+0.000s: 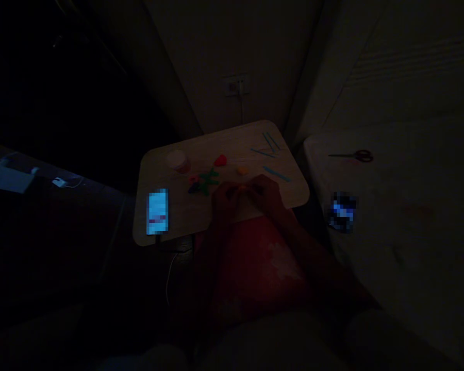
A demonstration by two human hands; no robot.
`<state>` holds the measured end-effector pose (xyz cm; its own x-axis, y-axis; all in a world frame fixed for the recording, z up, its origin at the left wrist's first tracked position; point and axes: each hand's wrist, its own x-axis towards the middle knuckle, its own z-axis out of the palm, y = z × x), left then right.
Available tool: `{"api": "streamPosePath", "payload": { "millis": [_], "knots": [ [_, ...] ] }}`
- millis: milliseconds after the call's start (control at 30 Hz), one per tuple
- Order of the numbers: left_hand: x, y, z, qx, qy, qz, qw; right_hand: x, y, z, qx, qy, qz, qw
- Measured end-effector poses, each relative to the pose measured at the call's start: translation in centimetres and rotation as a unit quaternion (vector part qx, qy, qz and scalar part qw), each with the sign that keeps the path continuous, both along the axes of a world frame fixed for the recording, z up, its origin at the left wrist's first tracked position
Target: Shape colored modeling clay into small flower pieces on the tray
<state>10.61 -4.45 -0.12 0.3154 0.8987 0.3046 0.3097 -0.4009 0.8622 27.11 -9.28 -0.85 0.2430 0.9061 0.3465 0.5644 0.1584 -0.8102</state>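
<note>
The picture is very dark. Over the front of a small wooden table (178,206), my left hand (225,200) and my right hand (267,193) meet with fingers pinched together. Between their fingertips shows a small orange piece (243,188) that looks like modelling clay, its shape hard to make out. Just beyond lies a yellow-orange lump (242,170), with a red lump (220,160) farther back. Left of my hands are green branching pieces (209,180), a small pink-red piece (194,179) and a dark blue piece (194,188).
A pale tub (177,161) stands at the table's back left, and a lit phone (157,211) lies at its left edge. Thin blue sticks (262,153) and a wider blue strip (276,174) lie on the right. Scissors (358,155) rest on the pale surface beyond.
</note>
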Motion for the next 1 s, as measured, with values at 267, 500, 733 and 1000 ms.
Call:
{"api": "streamPosePath", "payload": {
  "millis": [267,500,733,1000],
  "knots": [
    [-0.4,0.6,-0.5,0.044,0.086,-0.016,0.995,0.7,0.1,-0.3,-0.012,-0.067,0.03,0.997],
    [-0.5,1.2,-0.8,0.08,0.16,-0.007,0.984,1.1,0.6,0.0,-0.043,-0.079,0.041,0.995],
    [-0.5,0.5,-0.3,0.107,0.146,-0.057,0.982,1.6,0.5,-0.5,-0.045,-0.008,0.048,0.998],
    [-0.7,0.4,0.2,0.072,0.087,-0.07,0.991,1.4,-0.1,-0.1,-0.02,0.077,0.063,0.995]
  ]
}}
